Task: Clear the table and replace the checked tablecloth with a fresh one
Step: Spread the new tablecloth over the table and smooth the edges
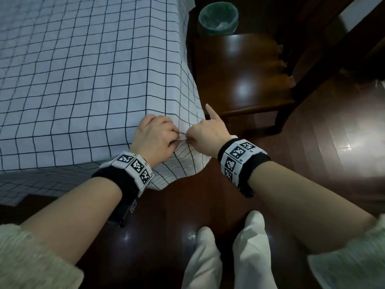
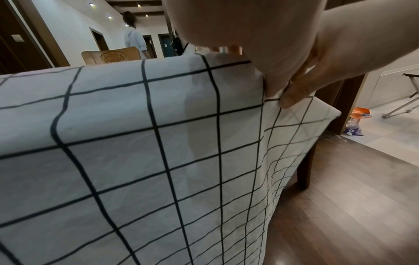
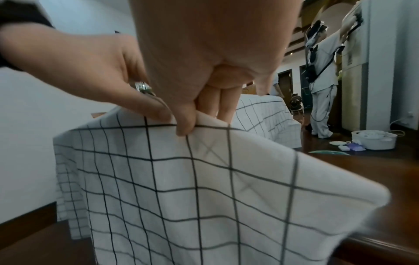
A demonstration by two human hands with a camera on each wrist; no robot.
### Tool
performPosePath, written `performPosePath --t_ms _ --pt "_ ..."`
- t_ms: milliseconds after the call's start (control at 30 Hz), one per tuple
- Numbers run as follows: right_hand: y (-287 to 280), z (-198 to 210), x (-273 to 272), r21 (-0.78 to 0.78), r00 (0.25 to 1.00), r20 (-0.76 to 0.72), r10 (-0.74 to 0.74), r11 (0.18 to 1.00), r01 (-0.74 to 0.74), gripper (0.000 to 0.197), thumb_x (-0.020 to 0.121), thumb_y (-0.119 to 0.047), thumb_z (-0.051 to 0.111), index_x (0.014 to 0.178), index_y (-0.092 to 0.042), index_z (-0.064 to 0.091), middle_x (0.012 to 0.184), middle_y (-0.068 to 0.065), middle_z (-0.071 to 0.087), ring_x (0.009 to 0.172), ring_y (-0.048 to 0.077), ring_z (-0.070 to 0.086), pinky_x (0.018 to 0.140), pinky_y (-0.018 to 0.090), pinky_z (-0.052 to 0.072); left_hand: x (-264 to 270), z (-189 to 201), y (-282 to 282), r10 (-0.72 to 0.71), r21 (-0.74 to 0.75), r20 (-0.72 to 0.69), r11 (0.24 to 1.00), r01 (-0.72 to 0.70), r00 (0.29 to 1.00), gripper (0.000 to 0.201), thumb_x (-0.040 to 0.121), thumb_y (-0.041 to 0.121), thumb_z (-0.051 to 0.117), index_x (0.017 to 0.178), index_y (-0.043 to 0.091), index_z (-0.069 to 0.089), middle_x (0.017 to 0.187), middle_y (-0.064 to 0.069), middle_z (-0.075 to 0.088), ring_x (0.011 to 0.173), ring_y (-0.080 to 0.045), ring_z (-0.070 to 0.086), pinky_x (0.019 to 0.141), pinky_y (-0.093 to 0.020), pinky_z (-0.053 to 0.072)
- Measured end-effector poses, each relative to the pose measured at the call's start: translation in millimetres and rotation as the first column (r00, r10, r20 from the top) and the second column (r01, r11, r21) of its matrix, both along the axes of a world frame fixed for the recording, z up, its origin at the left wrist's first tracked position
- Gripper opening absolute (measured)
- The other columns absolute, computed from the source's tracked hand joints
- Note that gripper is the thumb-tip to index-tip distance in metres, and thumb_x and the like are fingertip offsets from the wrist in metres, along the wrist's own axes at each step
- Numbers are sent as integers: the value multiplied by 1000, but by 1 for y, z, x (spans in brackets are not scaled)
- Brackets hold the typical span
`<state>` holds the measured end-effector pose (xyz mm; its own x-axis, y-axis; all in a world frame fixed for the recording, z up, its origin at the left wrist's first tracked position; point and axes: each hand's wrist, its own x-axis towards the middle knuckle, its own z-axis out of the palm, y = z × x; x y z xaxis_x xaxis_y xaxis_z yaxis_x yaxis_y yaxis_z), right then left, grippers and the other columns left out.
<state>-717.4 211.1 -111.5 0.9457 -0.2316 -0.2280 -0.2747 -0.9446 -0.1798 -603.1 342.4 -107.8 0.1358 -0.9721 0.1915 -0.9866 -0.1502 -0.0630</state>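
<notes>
A white tablecloth (image 1: 83, 80) with a dark checked grid covers the table and hangs over its near right corner. At that corner my left hand (image 1: 155, 136) and my right hand (image 1: 205, 132) meet and both pinch a fold of the cloth. In the left wrist view the left hand (image 2: 275, 89) pinches the cloth (image 2: 136, 143) at the corner fold. In the right wrist view the right hand (image 3: 184, 125) pinches the top of the hanging cloth (image 3: 192, 188), with the left hand (image 3: 145, 105) right beside it. One finger of the right hand sticks out straight.
A dark wooden chair (image 1: 245, 71) stands right of the table corner, a lined waste bin (image 1: 217, 18) behind it. Dark wooden floor (image 1: 312, 163) runs below. A white basin (image 3: 374, 140) and small items lie on the far floor near another person (image 3: 322, 80).
</notes>
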Motion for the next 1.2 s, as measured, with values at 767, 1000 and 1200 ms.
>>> performPosePath --t_ms 767,1000,1200 --pt "-100 -39 -40 105 980 -123 153 984 -141 30 102 -33 41 117 -35 67 112 -10 70 113 12 59 120 34 6 -15 4 -3 189 87 -76 979 -183 979 20 78 31 60 69 22 75 85 11 71 98 -17 62 93 -34 25" --pt "-115 -32 -36 19 949 -297 104 995 -103 35 98 -17 42 117 -36 63 115 -8 67 116 14 56 116 37 19 -16 10 -8 199 129 -45 973 -192 979 16 80 31 70 67 20 73 81 12 70 96 -16 62 92 -35 29" --pt "-117 -28 -26 -102 928 -372 -27 995 -12 30 93 -10 43 111 -26 62 107 1 66 105 24 60 95 38 38 -14 9 -12 211 143 -19 968 -206 977 30 82 39 52 62 22 68 75 14 66 94 -15 61 90 -36 27"
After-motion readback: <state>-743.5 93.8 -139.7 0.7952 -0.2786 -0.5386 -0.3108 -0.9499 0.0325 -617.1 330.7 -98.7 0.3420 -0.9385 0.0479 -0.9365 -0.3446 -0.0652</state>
